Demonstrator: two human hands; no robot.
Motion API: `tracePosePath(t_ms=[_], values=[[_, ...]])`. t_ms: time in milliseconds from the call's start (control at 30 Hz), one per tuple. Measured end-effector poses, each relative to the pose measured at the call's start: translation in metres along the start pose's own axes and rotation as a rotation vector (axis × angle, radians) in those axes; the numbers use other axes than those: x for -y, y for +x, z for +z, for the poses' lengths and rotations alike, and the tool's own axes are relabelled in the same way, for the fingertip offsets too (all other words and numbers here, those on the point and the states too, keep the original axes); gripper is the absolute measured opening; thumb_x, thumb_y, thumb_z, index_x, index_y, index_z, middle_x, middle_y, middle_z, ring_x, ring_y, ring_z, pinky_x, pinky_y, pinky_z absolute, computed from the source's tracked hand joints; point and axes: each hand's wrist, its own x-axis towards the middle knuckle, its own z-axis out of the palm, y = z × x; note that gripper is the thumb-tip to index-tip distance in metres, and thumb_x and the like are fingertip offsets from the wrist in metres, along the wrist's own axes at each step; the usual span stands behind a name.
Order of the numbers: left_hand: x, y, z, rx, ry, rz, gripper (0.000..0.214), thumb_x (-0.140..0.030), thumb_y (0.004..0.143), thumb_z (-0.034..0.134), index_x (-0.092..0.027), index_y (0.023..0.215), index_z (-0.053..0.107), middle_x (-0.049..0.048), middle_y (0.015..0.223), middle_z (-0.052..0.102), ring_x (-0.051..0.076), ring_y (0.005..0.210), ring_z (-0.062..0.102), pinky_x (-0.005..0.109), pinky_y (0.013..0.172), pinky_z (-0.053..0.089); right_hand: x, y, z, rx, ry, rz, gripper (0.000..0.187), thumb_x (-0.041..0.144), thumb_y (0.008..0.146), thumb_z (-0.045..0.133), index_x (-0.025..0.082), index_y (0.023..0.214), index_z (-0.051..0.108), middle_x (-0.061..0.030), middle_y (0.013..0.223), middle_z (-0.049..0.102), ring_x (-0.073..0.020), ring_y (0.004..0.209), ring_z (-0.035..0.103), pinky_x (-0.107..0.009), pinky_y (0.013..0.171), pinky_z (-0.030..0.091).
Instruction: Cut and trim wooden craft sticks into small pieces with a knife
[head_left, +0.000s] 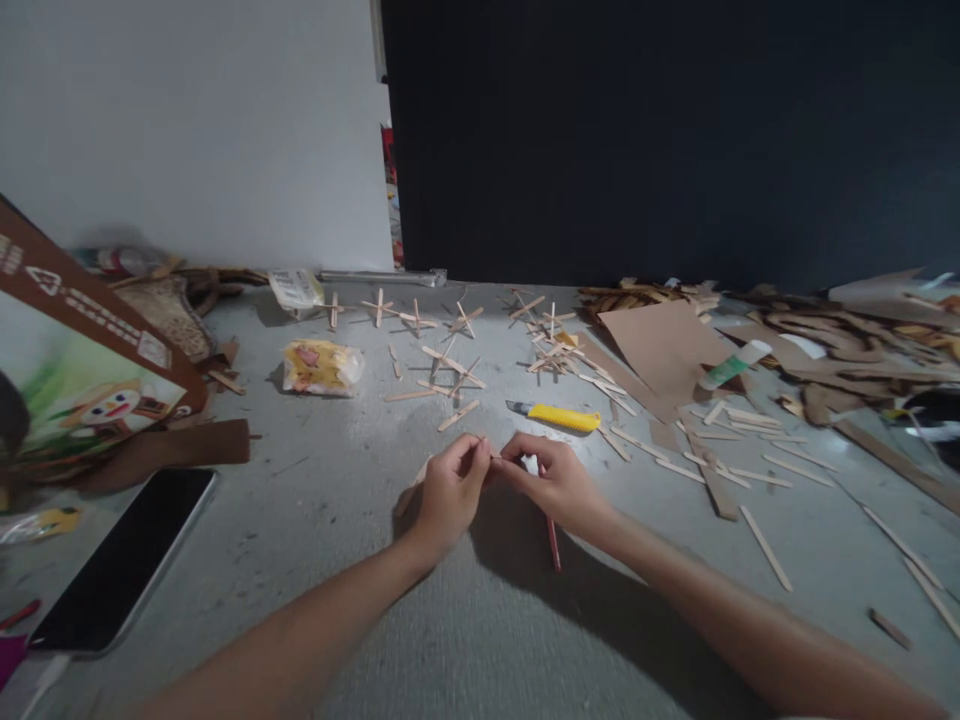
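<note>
Grey surface [300,520]: lies beneath the grip. Phone [127,560]: well left of it, screen dark. Left hand [452,490] and right hand [555,485]: fingertips meet in a narrow pinch on a small piece. Yellow cutter [564,416]: just beyond the grip, blade out. Red pen-like tool [553,545]: under the right hand; whether held, cannot tell. Progress, as judged: several crossed sticks [380,307] beyond the grip appear joined; loose sticks [765,548] to its right are unjoined. Small piece [495,457]: between the fingertips, pale, thin, mostly hidden; joints not verifiable.
</note>
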Motion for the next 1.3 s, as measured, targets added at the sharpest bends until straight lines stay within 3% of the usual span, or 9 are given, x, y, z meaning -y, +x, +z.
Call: tracePosePath(t_ms=[167, 367, 500, 667, 833, 967, 1100, 1200, 1300], values=[[0.0, -0.001, 0.001, -0.019, 0.023, 0.004, 0.046, -0.06, 0.097, 0.053, -0.022, 0.071, 0.05, -0.0049, 0.062, 0.046, 0.013, 0.059, 0.043, 0.025, 0.058, 0.035, 0.0, 0.002, -0.004, 0.047, 0.11, 0.024, 0.04, 0.048, 0.098, 0.063, 0.022, 0.067, 0.067, 0.0013, 0.061, 0.064, -0.0166, 0.063, 0.059, -0.03, 0.071, 0.045], [-0.002, 0.0, 0.0, -0.052, 0.002, -0.013, 0.047, -0.062, 0.097, 0.051, -0.022, 0.072, 0.05, -0.0039, 0.064, 0.049, 0.014, 0.061, 0.048, 0.026, 0.062, 0.04, -0.001, 0.002, -0.004, 0.062, 0.11, 0.074, 0.044, 0.047, 0.104, 0.048, 0.023, 0.069, 0.062, -0.0013, 0.069, 0.067, -0.0186, 0.07, 0.062, -0.031, 0.07, 0.048], [-0.003, 0.001, 0.0, -0.067, -0.034, -0.021, 0.045, -0.06, 0.097, 0.053, -0.022, 0.072, 0.05, -0.004, 0.064, 0.048, 0.014, 0.062, 0.047, 0.025, 0.061, 0.039, -0.003, -0.002, 0.0, 0.055, 0.002, 0.01, 0.031, 0.043, 0.101, 0.055, 0.024, 0.079, 0.068, -0.0005, 0.075, 0.07, -0.0192, 0.074, 0.064, -0.031, 0.073, 0.049], [-0.003, 0.002, 0.002, 0.071, -0.068, -0.02, 0.037, -0.057, 0.093, 0.063, -0.022, 0.085, 0.058, -0.0014, 0.075, 0.06, 0.016, 0.07, 0.057, 0.026, 0.066, 0.045, -0.007, -0.004, 0.0, -0.02, -0.078, -0.026, 0.03, 0.038, 0.103, 0.053, 0.024, 0.081, 0.069, -0.0025, 0.078, 0.073, -0.0199, 0.074, 0.067, -0.032, 0.073, 0.051], [0.001, 0.002, 0.004, 0.054, -0.131, -0.043, 0.037, -0.059, 0.095, 0.059, -0.023, 0.088, 0.054, 0.0006, 0.079, 0.067, 0.016, 0.067, 0.065, 0.028, 0.066, 0.052, -0.026, 0.005, -0.023, -0.067, -0.457, -0.222, 0.026, 0.031, 0.107, 0.046, 0.023, 0.095, 0.067, -0.0102, 0.092, 0.072, -0.0268, 0.091, 0.065, -0.04, 0.086, 0.05], [0.007, 0.004, 0.005, 0.038, -0.158, -0.094, 0.037, -0.061, 0.098, 0.053, -0.025, 0.092, 0.047, -0.0039, 0.071, 0.064, 0.012, 0.048, 0.059, 0.023, 0.047, 0.042, -0.066, 0.026, -0.044, -0.212, -0.839, -0.121, 0.026, 0.034, 0.103, 0.055, 0.019, 0.122, 0.064, -0.0212, 0.125, 0.065, -0.0382, 0.113, 0.058, -0.051, 0.094, 0.046], [0.011, 0.009, 0.002, -0.027, -0.098, -0.064, 0.038, -0.059, 0.093, 0.061, -0.023, 0.096, 0.052, -0.0027, 0.074, 0.065, 0.01, 0.051, 0.058, 0.022, 0.049, 0.042, -0.093, 0.042, -0.05, -0.157, -0.915, -0.056, 0.018, 0.033, 0.103, 0.056, 0.021, 0.111, 0.067, -0.0164, 0.113, 0.068, -0.0353, 0.106, 0.06, -0.048, 0.09, 0.047], [0.011, 0.012, 0.0, -0.008, -0.093, -0.08, 0.043, -0.063, 0.091, 0.063, -0.02, 0.092, 0.058, 0.0015, 0.077, 0.068, 0.012, 0.053, 0.059, 0.024, 0.05, 0.044, -0.088, 0.037, -0.049, -0.161, -0.903, -0.059, 0.017, 0.027, 0.106, 0.05, 0.022, 0.11, 0.066, -0.0152, 0.11, 0.068, -0.0324, 0.101, 0.064, -0.044, 0.088, 0.047], [0.009, 0.013, -0.001, 0.012, -0.107, -0.095, 0.045, -0.063, 0.089, 0.065, -0.018, 0.09, 0.062, 0.0022, 0.074, 0.068, 0.012, 0.052, 0.058, 0.024, 0.049, 0.044, -0.065, 0.015, -0.043, -0.162, -0.777, -0.008, 0.031, 0.021, 0.11, 0.033, 0.019, 0.124, 0.06, -0.0171, 0.114, 0.069, -0.0288, 0.089, 0.069, -0.038, 0.076, 0.049]])
